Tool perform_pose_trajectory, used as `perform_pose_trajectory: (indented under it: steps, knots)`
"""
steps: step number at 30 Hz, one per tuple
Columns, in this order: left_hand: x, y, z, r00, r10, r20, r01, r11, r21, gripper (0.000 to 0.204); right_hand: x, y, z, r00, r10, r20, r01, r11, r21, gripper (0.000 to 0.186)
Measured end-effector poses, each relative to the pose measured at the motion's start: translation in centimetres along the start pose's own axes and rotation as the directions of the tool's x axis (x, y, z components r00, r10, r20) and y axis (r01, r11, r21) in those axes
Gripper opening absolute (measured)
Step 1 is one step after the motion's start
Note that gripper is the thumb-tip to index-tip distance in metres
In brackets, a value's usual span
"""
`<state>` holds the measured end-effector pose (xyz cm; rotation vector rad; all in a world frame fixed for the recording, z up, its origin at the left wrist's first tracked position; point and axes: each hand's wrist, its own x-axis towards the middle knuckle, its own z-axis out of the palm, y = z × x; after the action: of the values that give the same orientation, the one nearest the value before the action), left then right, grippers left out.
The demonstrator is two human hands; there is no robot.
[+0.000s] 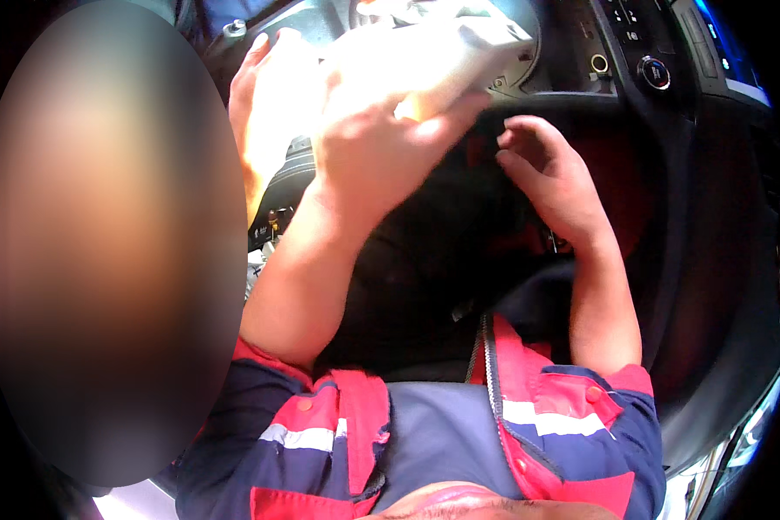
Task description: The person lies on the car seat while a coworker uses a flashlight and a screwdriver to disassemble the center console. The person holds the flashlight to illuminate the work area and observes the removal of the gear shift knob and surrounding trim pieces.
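Note:
My left hand (377,139) reaches up to a pale, boxy object (468,48) at the top, washed out by glare, with its fingers curled on it. My right hand (537,160) is just to the right and below, fingers bent and apart, holding nothing. Another person's hand (269,95) is at the upper left, beside my left hand; what its fingertips touch is unclear.
I am inside a car. A dashboard panel with a round button (654,74) and a ringed socket (598,63) is at the upper right. A dark footwell lies below my hands. A large blurred oval covers the left of the view.

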<state>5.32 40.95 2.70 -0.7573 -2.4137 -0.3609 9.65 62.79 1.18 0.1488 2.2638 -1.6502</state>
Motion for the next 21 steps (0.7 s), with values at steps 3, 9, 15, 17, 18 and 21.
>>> perform_pose_trajectory:
  steps: [3, 9, 15, 17, 18, 21]
  knots:
    - [0.2, 2.3, -1.3, 0.998, -0.026, -0.055, 0.018, 0.990, -0.143, 0.029, 1.2, 0.9, 1.0, 0.978, -0.207, 0.010, 0.204, 0.970, 0.135, 0.067]
    - [1.1, 2.3, -1.8, 0.976, -0.086, -0.203, -0.066, 0.766, -0.639, 0.043, 0.5, 0.8, 0.5, 0.962, -0.215, 0.169, 0.129, 0.901, 0.415, 0.059]
    - [0.9, 2.8, -2.2, 0.987, -0.107, -0.119, -0.009, 0.709, -0.705, 0.041, -0.4, 0.8, 0.8, 0.979, -0.176, 0.105, 0.082, 0.806, 0.586, 0.064]
    - [0.6, 2.7, -1.9, 0.986, -0.113, -0.120, -0.001, 0.723, -0.691, 0.041, -0.4, 0.6, 1.1, 0.968, -0.232, 0.093, 0.113, 0.739, 0.664, 0.057]
    - [0.6, 2.6, -1.9, 0.988, -0.102, -0.118, -0.003, 0.744, -0.668, 0.042, -0.2, 0.9, 1.2, 0.965, -0.243, 0.094, 0.113, 0.715, 0.690, 0.056]
    - [0.1, 3.1, -1.6, 0.983, -0.115, -0.145, -0.006, 0.764, -0.645, 0.042, 0.1, 1.8, 2.2, 0.961, -0.268, 0.067, 0.125, 0.636, 0.762, 0.046]
